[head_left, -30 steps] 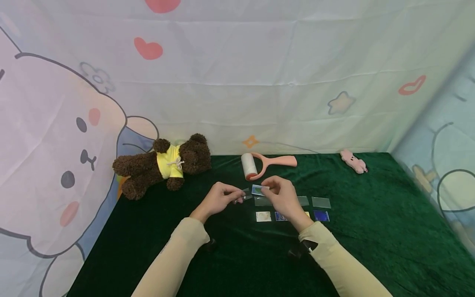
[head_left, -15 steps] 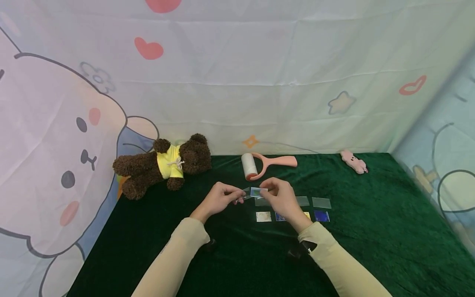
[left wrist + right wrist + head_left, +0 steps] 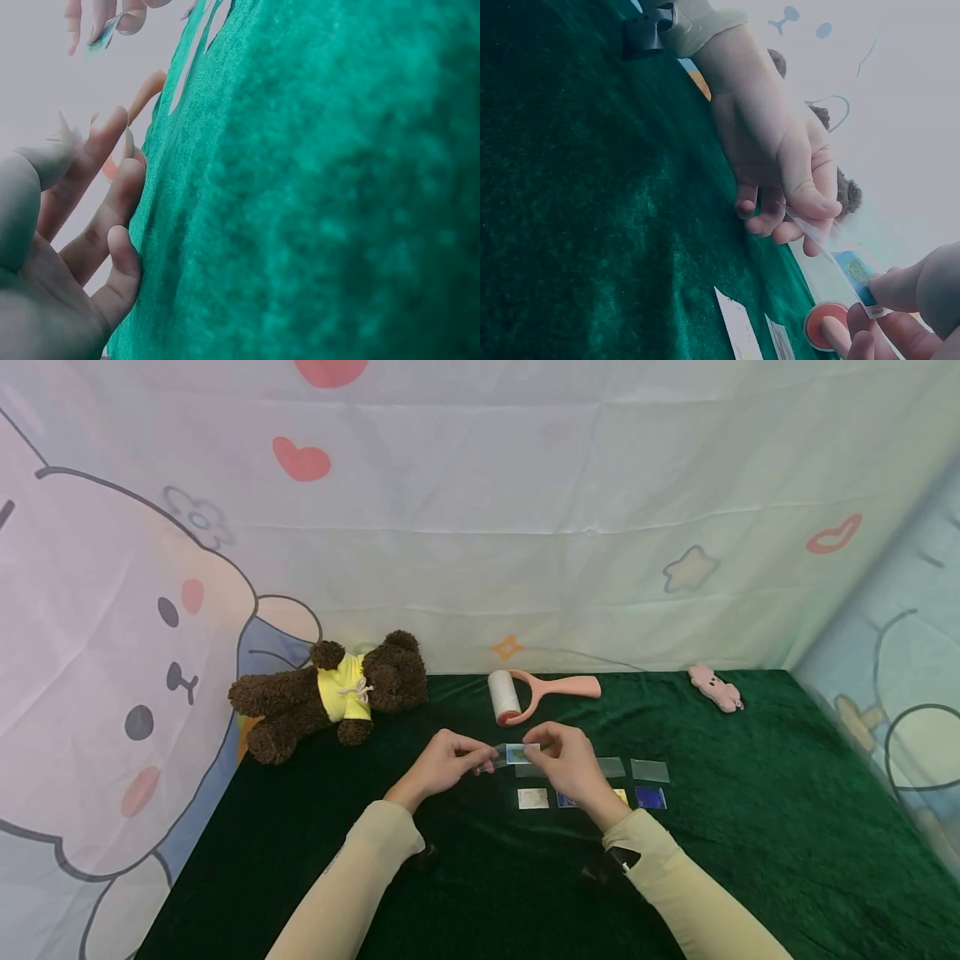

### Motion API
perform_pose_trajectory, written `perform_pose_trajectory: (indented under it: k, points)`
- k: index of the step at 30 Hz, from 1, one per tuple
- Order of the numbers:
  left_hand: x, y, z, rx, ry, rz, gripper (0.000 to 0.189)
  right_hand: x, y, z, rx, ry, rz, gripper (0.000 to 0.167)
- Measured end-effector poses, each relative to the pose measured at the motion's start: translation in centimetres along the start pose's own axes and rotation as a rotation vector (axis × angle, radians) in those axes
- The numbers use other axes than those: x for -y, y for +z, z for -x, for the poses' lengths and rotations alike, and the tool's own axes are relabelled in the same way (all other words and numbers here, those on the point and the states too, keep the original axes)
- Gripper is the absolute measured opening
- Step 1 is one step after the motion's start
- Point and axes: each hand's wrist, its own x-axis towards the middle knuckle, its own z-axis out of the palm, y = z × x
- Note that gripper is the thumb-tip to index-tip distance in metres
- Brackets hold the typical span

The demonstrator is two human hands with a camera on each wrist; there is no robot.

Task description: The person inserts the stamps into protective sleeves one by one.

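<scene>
My left hand pinches a small clear plastic sleeve between thumb and forefinger. With thumb and fingers my right hand pinches a small card printed in blue and green with a white border. The card's left end is at the open end of the sleeve and overlaps it in the right wrist view. Below the hands lie several small cards in a row: a pale one, a yellow one and a dark blue one among them. Behind that row lie clear sleeves, partly hidden by my right hand.
A lint roller with a pink handle lies behind the hands. To the left a brown teddy bear in a yellow top lies on the green cloth. A small pink plush toy is at the back right.
The card in my right hand has moved slightly left and down, closing the gap to the clear sleeve until they overlap. My left hand has stayed nearly still.
</scene>
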Motion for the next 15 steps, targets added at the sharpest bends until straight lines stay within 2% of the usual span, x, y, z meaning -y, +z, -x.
perform_pose_trajectory:
  k: [15]
  points:
    - [-0.34, -0.05, 0.08, 0.009, 0.0, -0.108, 0.019, -0.12, 0.12, -0.16, 0.014, -0.016, 0.014, 0.01]
